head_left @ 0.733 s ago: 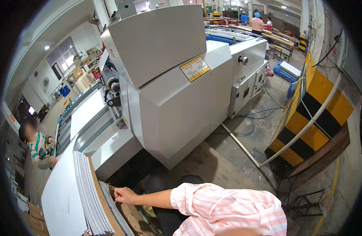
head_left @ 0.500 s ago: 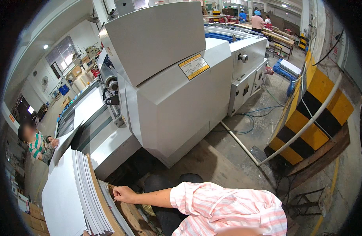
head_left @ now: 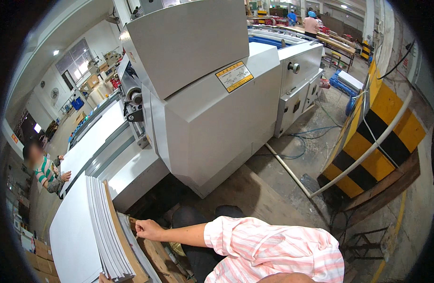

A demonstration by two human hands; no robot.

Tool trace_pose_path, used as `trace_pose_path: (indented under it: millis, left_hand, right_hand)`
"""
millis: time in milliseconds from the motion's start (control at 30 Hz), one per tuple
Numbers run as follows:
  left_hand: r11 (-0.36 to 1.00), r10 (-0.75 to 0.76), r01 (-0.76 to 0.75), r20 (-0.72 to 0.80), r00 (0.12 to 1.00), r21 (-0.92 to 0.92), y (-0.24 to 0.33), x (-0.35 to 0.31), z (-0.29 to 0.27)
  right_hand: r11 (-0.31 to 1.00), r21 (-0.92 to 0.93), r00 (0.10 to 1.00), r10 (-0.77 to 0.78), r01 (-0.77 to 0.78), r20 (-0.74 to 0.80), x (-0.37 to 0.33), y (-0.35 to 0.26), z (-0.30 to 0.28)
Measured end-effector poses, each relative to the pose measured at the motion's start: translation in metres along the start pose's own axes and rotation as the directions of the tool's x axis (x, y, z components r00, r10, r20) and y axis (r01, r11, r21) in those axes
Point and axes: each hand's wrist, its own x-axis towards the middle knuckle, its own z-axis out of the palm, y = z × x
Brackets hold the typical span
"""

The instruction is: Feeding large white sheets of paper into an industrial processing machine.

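White sheets (head_left: pixel 73 226) lay stacked near left, apparently being steadied; the next move called for even pressure. Left hand (head_left: pixel 104 278), mostly hidden, and curled right hand (head_left: pixel 149 229) were apart, grips unclear.

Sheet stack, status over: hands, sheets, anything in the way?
Right hand curled beside the sheet stack, grip unclear. Left hand barely in frame, at the stack's lower edge. Stack white-topped, sheet edges showing. Co-worker's hand beyond it, near machine.
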Motion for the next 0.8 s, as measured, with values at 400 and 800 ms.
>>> trace_pose_path:
  millis: [400, 800]
  left_hand:
    - [0.997, 0.026, -0.014, 0.166, 0.986, -0.071, -0.056, 0.049, 0.002]
    - [0.992, 0.062, -0.073, 0.112, 0.992, 0.101, -0.024, 0.028, 0.002]
  right_hand:
    - [1.0, 0.018, 1.0, 0.02, -0.02, -0.004, -0.003, -0.002, 0.0]
    - [0.999, -0.036, 1.0, 0.006, -0.006, 0.001, 0.001, 0.0, -0.001]
